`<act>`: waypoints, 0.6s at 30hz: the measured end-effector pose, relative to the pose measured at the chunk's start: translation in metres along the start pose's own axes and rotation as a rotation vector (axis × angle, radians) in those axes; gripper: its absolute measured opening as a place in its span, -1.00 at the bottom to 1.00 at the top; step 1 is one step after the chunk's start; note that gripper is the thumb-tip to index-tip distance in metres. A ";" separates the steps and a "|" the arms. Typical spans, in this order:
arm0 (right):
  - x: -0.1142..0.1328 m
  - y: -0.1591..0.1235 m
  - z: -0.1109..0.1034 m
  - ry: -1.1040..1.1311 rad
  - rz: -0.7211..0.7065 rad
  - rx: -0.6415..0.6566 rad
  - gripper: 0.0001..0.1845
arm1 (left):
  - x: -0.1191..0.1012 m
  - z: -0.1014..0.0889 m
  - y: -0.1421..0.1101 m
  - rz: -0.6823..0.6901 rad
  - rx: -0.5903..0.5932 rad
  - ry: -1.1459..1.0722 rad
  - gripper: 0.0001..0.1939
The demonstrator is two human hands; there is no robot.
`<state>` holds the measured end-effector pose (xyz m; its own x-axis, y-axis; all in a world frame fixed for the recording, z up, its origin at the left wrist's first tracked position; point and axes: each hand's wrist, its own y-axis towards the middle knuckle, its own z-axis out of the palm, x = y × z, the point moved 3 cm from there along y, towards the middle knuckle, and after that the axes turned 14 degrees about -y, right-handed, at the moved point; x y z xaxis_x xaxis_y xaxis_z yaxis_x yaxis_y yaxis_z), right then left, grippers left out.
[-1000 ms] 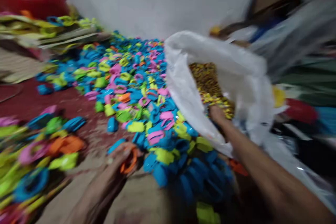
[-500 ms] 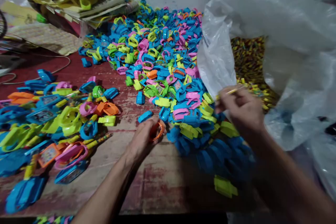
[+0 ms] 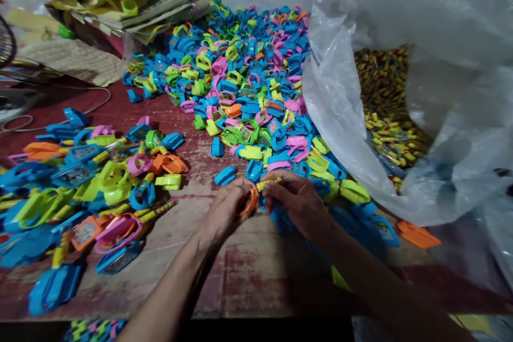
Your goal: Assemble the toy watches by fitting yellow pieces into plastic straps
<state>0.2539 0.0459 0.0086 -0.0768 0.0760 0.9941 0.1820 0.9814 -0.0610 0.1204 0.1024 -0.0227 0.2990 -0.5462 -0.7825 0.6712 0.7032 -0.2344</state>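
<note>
My left hand (image 3: 230, 203) is closed around an orange toy watch (image 3: 251, 200), its curved strap showing at the fingertips. My right hand (image 3: 294, 197) pinches a small yellow stick (image 3: 264, 184) against the near side of that watch; whether the stick is inside it I cannot tell. Just beyond my hands a blue toy watch (image 3: 225, 176) lies on the worn red table (image 3: 240, 272). The large heap of blue, pink, green and orange toy watches (image 3: 248, 75) spreads behind and to the right of my hands.
To the left lies a pile of toy watches with yellow sticks among them (image 3: 108, 181). A big white plastic bag (image 3: 331, 75) holding many yellow sticks (image 3: 395, 136) stands open at the right. An orange piece (image 3: 419, 234) lies beside it. Stacked papers (image 3: 160, 13) are at the back left.
My right hand has come left from the bag's mouth with a yellow stick and now meets the orange toy watch. My left hand keeps its hold, almost in place. The view has shifted slightly.
</note>
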 end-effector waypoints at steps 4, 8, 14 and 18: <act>-0.006 0.002 0.006 0.066 -0.042 0.028 -0.81 | -0.003 0.002 0.000 0.009 0.019 0.021 -0.79; -0.007 0.004 0.004 0.069 -0.069 0.089 -0.86 | -0.002 0.004 -0.003 -0.028 0.010 -0.019 -0.83; -0.003 0.004 -0.003 0.003 -0.075 0.119 -0.90 | 0.003 0.004 -0.004 -0.038 0.045 -0.093 -0.85; -0.006 0.001 -0.004 0.042 -0.076 0.074 -0.89 | 0.006 -0.001 0.002 0.000 0.069 -0.009 -0.83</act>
<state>0.2588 0.0459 0.0032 -0.0460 -0.0047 0.9989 0.1043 0.9945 0.0095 0.1227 0.1006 -0.0282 0.3046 -0.5503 -0.7774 0.7162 0.6704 -0.1939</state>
